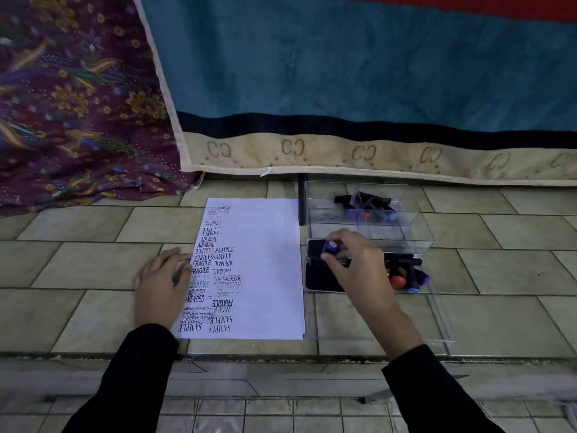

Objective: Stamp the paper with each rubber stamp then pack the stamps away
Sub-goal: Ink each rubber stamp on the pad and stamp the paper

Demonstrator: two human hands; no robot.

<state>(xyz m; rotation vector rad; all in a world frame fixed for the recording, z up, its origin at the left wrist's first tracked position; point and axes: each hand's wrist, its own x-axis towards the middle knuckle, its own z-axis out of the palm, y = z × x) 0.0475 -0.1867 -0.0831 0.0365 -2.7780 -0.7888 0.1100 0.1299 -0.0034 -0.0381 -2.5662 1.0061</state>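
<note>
single head-worn view, looking forward and down, close over the tiled floor (93, 270), wide-angle

The right hand (356, 265) hides the base of the stamp (331, 246).

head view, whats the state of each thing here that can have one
paper, flat on the tiles, left half stamped, right half blank
left grip, fingers straight, resting on the paper's left edge
right grip, pinching the blue-knobbed stamp
blue-knobbed stamp, held over the ink pad
ink pad, uncovered, right of the paper
clear box, partly filled, stamps in far compartment
loose stamps, lying on their sides beside the ink pad
</note>
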